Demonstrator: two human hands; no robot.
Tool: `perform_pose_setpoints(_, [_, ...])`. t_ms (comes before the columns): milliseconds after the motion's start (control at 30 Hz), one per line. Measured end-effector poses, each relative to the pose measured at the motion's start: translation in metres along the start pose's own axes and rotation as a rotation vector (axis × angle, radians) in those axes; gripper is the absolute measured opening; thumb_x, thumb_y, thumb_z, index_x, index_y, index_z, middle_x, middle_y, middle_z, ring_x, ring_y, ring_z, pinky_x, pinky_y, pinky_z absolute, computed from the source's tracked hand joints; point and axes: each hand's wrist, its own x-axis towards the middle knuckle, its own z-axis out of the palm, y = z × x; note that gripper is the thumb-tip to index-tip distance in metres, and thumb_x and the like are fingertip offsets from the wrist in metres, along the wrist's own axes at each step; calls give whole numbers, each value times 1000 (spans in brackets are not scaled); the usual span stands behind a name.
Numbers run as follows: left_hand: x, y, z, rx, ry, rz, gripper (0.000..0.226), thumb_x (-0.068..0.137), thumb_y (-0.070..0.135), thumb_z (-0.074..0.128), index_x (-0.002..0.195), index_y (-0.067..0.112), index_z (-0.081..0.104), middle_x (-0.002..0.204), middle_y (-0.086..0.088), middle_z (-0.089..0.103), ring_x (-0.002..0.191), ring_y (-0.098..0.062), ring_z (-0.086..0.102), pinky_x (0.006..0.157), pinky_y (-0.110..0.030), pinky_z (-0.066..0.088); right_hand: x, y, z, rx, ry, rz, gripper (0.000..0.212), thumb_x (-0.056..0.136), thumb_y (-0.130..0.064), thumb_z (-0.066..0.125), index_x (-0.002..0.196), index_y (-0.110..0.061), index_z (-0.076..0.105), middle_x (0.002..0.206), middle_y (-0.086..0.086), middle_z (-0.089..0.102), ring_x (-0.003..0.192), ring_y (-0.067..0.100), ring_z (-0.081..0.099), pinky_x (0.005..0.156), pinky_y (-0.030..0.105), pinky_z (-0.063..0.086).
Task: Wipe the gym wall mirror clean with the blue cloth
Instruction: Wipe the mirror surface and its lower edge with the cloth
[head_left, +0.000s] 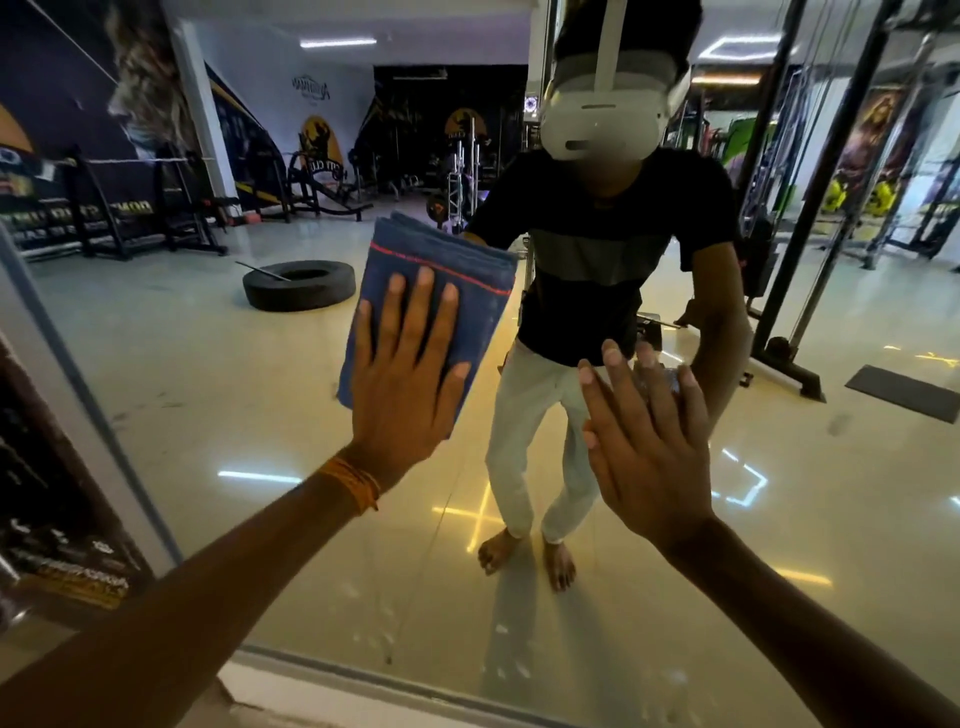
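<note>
Cloth, blue and folded, lies pinned to the mirror under my flat left hand, long axis running up toward the top edge (left frame close by). My right hand, open with fingers straight, is just beside it, lower and to the right, so the left one does the wiping.

The blue cloth is seen as a matt woven fabric with a red stitched line. The mirror is smooth, glossy glass, marked by dull whitish spots at 6 o'clock. The thread band is made of orange twisted cord.
</note>
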Motion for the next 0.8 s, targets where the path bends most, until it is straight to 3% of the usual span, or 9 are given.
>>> perform_pose_setpoints(67, [-10, 2, 3, 23, -13, 69, 64, 111, 44, 22, 165, 16, 0, 172, -6, -14, 159, -27, -7, 129, -51, -3, 0, 0, -1, 12, -11, 3, 61, 106, -32, 52, 159, -10, 33, 166, 17, 30, 153, 40, 27, 120, 62, 28])
perform_pose_setpoints(167, [-78, 2, 11, 59, -169, 396, 62, 112, 42, 23, 166, 18, 3, 174, -7, -6, 160, -27, -1, 129, -49, -1, 1, -1, -3, -6, -33, -11, 64, 103, -33, 54, 159, -10, 32, 164, 18, 32, 152, 41, 29, 120, 62, 26])
perform_pose_setpoints(267, [-82, -7, 3, 51, -235, 465, 62, 112, 43, 26, 166, 20, 6, 174, -2, -3, 160, -23, 2, 130, -45, 1, 7, 6, -11, 37, -32, -73, 65, 99, -28, 61, 156, -10, 34, 161, 18, 34, 150, 40, 33, 122, 60, 23])
perform_pose_setpoints(333, [-47, -16, -7, 37, -191, 347, 64, 111, 44, 27, 166, 19, 5, 174, -1, -4, 160, -23, 1, 130, -45, 1, 24, 10, -22, 117, 11, -89, 60, 98, -23, 62, 152, -10, 39, 157, 16, 40, 147, 38, 37, 125, 57, 21])
perform_pose_setpoints(433, [16, -28, -19, 7, -86, 7, 69, 109, 42, 31, 165, 13, 4, 173, -5, -6, 160, -26, -2, 130, -48, -1, 80, 9, -37, 156, 90, -60, 54, 102, -20, 53, 153, -11, 40, 158, 17, 43, 148, 37, 36, 124, 56, 26])
perform_pose_setpoints(567, [22, 1, -23, -284, 58, -678, 69, 111, 47, 25, 163, 5, 9, 172, -8, 0, 160, -22, -3, 130, -49, 1, 138, 0, -35, 70, -6, -108, 67, 101, -23, 52, 162, -15, 26, 168, 16, 27, 158, 37, 19, 128, 56, 12])
perform_pose_setpoints(667, [-9, 27, -24, -312, -10, -738, 71, 110, 49, 23, 164, 4, 9, 173, -11, 5, 161, -27, 4, 128, -57, 12, 142, 0, -28, -52, -91, -224, 73, 102, -31, 51, 166, -18, 19, 172, 14, 13, 159, 36, 11, 129, 55, 2])
perform_pose_setpoints(800, [32, -25, -29, -315, 69, -797, 70, 110, 45, 25, 164, 3, 8, 173, -13, 5, 160, -27, 3, 130, -40, 3, 144, 5, -30, -82, -58, -259, 63, 103, -28, 44, 163, -17, 29, 171, 15, 21, 159, 37, 14, 129, 54, 7])
